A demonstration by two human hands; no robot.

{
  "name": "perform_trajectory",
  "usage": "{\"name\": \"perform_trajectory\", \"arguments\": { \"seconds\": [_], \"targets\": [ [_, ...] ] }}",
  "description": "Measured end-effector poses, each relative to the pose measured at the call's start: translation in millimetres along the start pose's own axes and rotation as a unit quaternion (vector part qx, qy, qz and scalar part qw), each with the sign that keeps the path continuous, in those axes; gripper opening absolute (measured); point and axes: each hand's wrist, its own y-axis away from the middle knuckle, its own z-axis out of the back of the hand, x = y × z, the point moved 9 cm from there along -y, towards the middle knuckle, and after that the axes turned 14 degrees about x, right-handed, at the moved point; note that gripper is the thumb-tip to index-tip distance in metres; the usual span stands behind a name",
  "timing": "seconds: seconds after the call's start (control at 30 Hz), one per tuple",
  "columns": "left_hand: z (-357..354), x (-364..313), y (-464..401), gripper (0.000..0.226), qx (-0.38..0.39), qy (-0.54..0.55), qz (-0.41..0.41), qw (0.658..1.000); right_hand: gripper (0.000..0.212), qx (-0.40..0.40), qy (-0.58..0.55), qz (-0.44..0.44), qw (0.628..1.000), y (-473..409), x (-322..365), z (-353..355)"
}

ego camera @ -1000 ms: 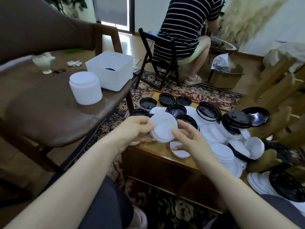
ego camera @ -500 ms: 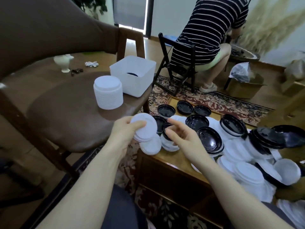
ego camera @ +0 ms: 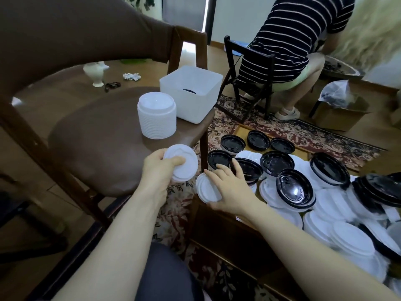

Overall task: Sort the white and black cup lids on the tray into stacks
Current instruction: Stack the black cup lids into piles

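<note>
A patterned rug (ego camera: 303, 131) covers the wooden floor, and on it stands a low wooden bench (ego camera: 227, 231) carrying the tray (ego camera: 240, 129) heaped with cup lids. Black lids (ego camera: 295, 189) lie open side up among the white lids (ego camera: 338, 233), some already in short piles, most overlapping loosely. To the left a brown padded chair (ego camera: 95, 135) bears a tall stack of white lids (ego camera: 156, 115) with a white plastic tub (ego camera: 192, 92) just beside it, near the seat's far edge.

The left hand (ego camera: 159, 170) is raised near the chair's front edge, between the seat and the tray; its fingers and thumb curl round a small stack of white lids (ego camera: 183, 162), the thumb pressing on the top one. The right hand (ego camera: 230, 189) reaches over the tray's near left corner, its fingers spread and fairly straight, resting on a single white lid (ego camera: 206, 189) that tilts at the tray's edge; the fingertips reach a black lid beyond.

Behind, a person in a striped shirt (ego camera: 297, 35) sits on a dark folding chair (ego camera: 249, 66), turned away. A cardboard box (ego camera: 338, 114) stands on the floor nearby.
</note>
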Motion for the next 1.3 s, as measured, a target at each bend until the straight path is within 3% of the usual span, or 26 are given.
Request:
{"name": "perform_trajectory", "arguments": {
  "seconds": [0.13, 0.23, 0.37, 0.5, 0.63, 0.87, 0.97, 1.17, 1.3],
  "targets": [
    [-8, 0, 0, 0.016, 0.013, 0.003, 0.004, 1.000, 0.095, -0.061, -0.008, 0.009, 0.998, 11, -4, 14],
    [-18, 5, 4, 0.006, 0.042, 0.037, 0.028, 0.998, 0.097, -0.082, -0.121, -0.011, 0.989, 28, -14, 37],
    [-32, 8, 13, 0.018, 0.077, 0.136, 0.057, 0.986, 0.080, -0.113, -0.358, -0.030, 0.926, 63, -30, 71],
    [-52, 4, 24, 0.040, 0.127, 0.214, 0.063, 0.967, 0.064, -0.143, -0.474, 0.003, 0.869, 92, -34, 84],
    [-66, -1, 34, 0.040, 0.178, 0.239, 0.060, 0.953, 0.068, -0.175, -0.471, 0.053, 0.863, 105, -28, 93],
    [-78, -3, 41, 0.040, 0.237, 0.251, 0.073, 0.936, 0.082, -0.165, -0.472, 0.095, 0.861, 113, -25, 100],
    [-83, -1, 42, 0.037, 0.254, 0.231, 0.075, 0.936, 0.084, -0.162, -0.474, 0.101, 0.859, 112, -25, 100],
    [-100, 4, 46, 0.036, 0.284, 0.149, 0.089, 0.943, 0.077, -0.153, -0.397, 0.134, 0.895, 107, -13, 97],
    [-101, -1, 46, 0.043, 0.281, 0.087, 0.047, 0.955, 0.077, -0.164, -0.381, 0.144, 0.898, 105, -10, 99]
  ]
}}
